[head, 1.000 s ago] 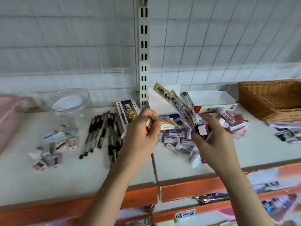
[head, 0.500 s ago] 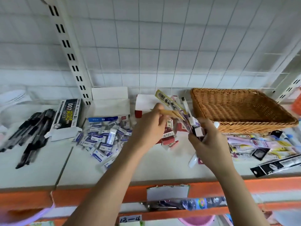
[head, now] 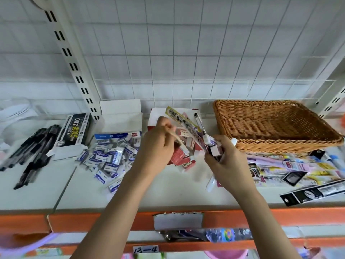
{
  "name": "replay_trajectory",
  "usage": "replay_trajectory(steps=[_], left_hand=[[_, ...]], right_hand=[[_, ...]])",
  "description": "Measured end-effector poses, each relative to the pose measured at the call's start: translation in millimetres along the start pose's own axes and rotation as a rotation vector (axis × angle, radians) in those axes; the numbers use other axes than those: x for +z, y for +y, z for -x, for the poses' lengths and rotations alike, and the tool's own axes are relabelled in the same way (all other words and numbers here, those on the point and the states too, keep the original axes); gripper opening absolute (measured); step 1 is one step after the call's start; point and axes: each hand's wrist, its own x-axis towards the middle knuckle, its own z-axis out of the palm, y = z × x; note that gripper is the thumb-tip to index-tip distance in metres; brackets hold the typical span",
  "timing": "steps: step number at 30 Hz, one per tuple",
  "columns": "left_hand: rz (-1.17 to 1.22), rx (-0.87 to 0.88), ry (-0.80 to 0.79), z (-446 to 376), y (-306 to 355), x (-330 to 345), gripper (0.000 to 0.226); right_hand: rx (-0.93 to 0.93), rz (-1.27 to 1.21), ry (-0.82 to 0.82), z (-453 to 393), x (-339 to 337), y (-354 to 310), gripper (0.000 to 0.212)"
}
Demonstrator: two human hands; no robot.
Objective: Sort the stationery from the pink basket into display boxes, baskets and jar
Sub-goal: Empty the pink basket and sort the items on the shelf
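My right hand (head: 226,163) grips a fanned bundle of packaged pens (head: 183,121) and a small pink eraser, held above the white shelf. My left hand (head: 158,146) pinches a thin tan pencil (head: 178,140) at the bundle's lower left. Behind the hands stands a red-and-white display box (head: 155,116) with red erasers (head: 180,157) spilled in front. A wicker basket (head: 270,124) sits to the right, nothing visible inside. Blue-and-white erasers (head: 110,157) lie piled before a white display box (head: 121,113).
Black pens (head: 31,152) and a black "007" pen box (head: 76,131) lie at left, a clear jar (head: 16,113) behind them. Packaged pens (head: 298,169) are spread at right. The shelf's orange front edge (head: 93,219) runs below. A pink basket rim (head: 225,255) shows at bottom.
The view swung right, so the jar and black pens slid left and the wicker basket came fully into sight. Both hands keep the same hold on the pencil and bundle.
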Motion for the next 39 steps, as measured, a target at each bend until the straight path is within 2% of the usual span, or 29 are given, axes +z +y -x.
replay_trajectory(steps=[4, 8, 11, 15, 19, 21, 24, 26, 28, 31, 34, 37, 39], left_hand=[[0.129, -0.06, 0.203, 20, -27, -5, 0.015], [0.68, -0.266, 0.3, 29, -31, -32, 0.019], [0.863, -0.326, 0.357, 31, -46, -57, 0.02], [0.789, -0.265, 0.335, 32, -70, -80, 0.018], [0.623, -0.207, 0.179, 23, -96, -81, 0.012], [0.526, -0.143, 0.227, 18, -108, -72, 0.012], [0.337, -0.03, 0.401, 14, -119, -59, 0.017], [0.247, 0.031, 0.424, 13, -124, -59, 0.007], [0.247, 0.031, 0.364, 13, -124, -64, 0.009], [0.461, -0.083, 0.159, 12, -115, -73, 0.029], [0.254, 0.05, -0.004, 18, -101, -73, 0.052], [0.328, 0.004, -0.153, 21, -79, -68, 0.052], [0.486, -0.125, -0.171, 21, -62, -61, 0.042]], right_hand=[[-0.029, -0.005, 0.004, 5, 7, -8, 0.034], [-0.054, -0.004, 0.031, 7, 20, -20, 0.033], [-0.082, -0.028, 0.033, 8, 33, -32, 0.033], [-0.12, -0.046, 0.031, 10, 54, -53, 0.035], [-0.096, -0.019, 0.032, 12, 74, -69, 0.039], [-0.063, -0.009, 0.037, 12, 81, -74, 0.04], [-0.02, 0.021, 0.055, 14, 88, -78, 0.04], [0.017, 0.05, 0.083, 15, 90, -79, 0.04], [0.045, 0.076, 0.1, 16, 89, -78, 0.041], [0.074, 0.092, 0.125, 16, 84, -75, 0.04], [0.074, 0.069, 0.148, 15, 73, -70, 0.038], [0.059, 0.018, 0.18, 14, 59, -62, 0.033], [0.045, -0.027, 0.198, 13, 47, -56, 0.031]])
